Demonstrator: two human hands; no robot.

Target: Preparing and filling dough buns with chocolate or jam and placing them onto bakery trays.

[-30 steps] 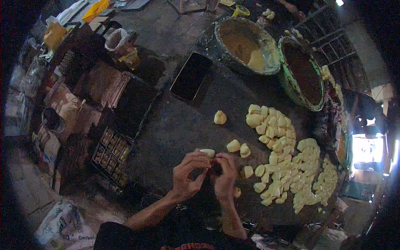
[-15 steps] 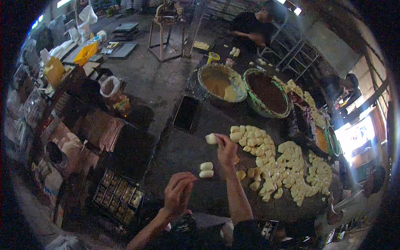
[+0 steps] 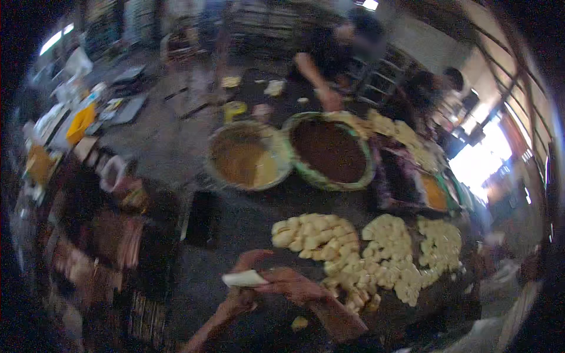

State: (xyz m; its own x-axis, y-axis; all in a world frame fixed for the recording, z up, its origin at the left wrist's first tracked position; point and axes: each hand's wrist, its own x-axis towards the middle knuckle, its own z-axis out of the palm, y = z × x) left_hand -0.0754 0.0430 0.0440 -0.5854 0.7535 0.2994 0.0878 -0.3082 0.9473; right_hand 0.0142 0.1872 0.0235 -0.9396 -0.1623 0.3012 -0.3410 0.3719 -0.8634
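Observation:
Low in the picture, my left hand [image 3: 238, 299] is curled around a long white dough piece [image 3: 243, 278]. My right hand [image 3: 292, 283] pinches the piece at its right end; both are blurred. A large spread of pale dough pieces [image 3: 321, 236] lies on the dark table [image 3: 218, 306], beyond and to the right of my hands. A single small piece [image 3: 299, 322] lies below my right hand. A dark rectangular tray [image 3: 199, 219] lies left of the dough, above my left hand.
Two large bowls, one with tan contents [image 3: 238, 160], one green-rimmed with brown contents [image 3: 326, 150], stand at the table's back. A co-worker [image 3: 312, 65] reaches down beyond them, and another person [image 3: 418, 94] is to the right. A yellow crate [image 3: 81, 123] is at the left.
The view has tilted up and blurred. Half a second ago my hands were apart, the right holding a piece; now they are together on a long piece. The co-worker's arm now reaches lower.

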